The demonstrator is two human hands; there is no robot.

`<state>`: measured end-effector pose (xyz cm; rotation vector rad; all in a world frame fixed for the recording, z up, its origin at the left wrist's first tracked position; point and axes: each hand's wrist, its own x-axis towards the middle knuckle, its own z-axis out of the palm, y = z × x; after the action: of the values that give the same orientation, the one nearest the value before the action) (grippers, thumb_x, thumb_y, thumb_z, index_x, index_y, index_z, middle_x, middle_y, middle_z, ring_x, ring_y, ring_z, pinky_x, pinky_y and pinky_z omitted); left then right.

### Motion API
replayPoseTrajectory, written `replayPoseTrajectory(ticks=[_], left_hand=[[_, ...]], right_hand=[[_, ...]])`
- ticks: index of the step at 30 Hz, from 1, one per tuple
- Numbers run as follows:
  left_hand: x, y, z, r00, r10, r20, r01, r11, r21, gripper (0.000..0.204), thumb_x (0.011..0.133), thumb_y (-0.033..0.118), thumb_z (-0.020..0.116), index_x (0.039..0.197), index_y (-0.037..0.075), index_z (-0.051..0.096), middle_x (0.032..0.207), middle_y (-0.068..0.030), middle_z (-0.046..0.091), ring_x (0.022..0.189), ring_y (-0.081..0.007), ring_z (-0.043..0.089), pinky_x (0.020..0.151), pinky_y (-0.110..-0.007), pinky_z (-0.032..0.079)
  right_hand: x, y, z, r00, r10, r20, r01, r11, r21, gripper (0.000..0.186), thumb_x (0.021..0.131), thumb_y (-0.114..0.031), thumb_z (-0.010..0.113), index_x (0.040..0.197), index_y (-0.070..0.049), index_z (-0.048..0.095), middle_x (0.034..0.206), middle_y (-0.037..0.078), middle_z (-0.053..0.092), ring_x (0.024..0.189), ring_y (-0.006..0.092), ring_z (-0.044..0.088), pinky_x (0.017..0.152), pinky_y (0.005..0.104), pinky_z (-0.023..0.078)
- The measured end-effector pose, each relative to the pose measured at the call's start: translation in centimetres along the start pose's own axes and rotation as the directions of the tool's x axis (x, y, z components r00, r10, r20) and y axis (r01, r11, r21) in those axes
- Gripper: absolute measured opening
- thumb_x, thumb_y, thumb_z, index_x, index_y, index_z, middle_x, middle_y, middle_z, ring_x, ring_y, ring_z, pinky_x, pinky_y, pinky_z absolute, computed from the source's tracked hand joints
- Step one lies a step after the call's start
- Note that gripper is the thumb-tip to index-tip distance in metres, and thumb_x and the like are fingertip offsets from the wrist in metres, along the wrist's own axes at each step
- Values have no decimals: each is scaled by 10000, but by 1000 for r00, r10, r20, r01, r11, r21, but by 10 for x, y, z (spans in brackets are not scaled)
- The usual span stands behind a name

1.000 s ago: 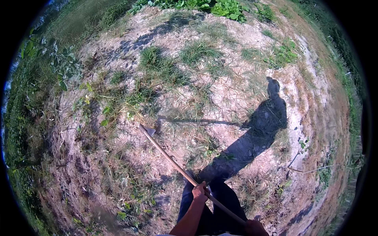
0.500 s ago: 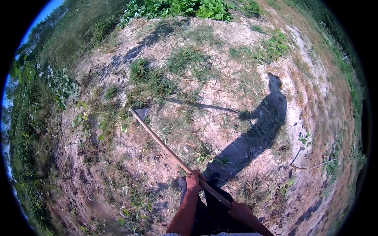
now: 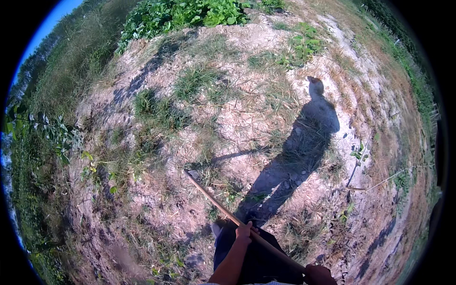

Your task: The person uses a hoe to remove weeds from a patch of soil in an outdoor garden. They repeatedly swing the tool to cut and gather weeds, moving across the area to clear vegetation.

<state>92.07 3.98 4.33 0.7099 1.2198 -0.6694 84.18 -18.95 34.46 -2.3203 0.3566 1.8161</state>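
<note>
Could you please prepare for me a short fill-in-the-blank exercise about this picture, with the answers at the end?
1. The left hand and the right hand grip the wooden handle of a ____.
2. The hand nearer to the blade is the ____ one.
3. A dark, person-shaped ____ lies on the ground.
4. The leafy plants at the top are ____ in colour.

Missing words: hoe; left; shadow; green
</note>
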Motion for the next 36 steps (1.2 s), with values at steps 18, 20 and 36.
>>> replayPoseTrajectory(ticks=[18,20,36], left_hand=[[-1,153,17,955,294,33,-294,956,-20,191,787,167,617,724,50,480,541,-89,477,442,-228,492,415,-363,434],[-15,196,30,937,335,100,-335,942,-13,182,811,131,600,716,74,456,570,-57,447,461,-203,472,425,-357,429],[-1,179,77,944,19,329,-66,989,132,226,835,134,633,699,32,485,573,-89,509,509,-241,564,477,-396,510]], right_hand=[[94,-64,32,976,-116,-185,138,984,111,284,803,-333,543,910,-71,570,799,189,642,772,366,638,681,451,504],[111,-87,23,959,-181,-217,216,964,152,299,819,-353,548,910,-68,533,769,181,630,747,368,630,660,466,491],[117,-208,-111,989,59,-135,-17,956,292,318,830,-279,514,953,14,512,862,244,639,835,388,637,764,484,491]])
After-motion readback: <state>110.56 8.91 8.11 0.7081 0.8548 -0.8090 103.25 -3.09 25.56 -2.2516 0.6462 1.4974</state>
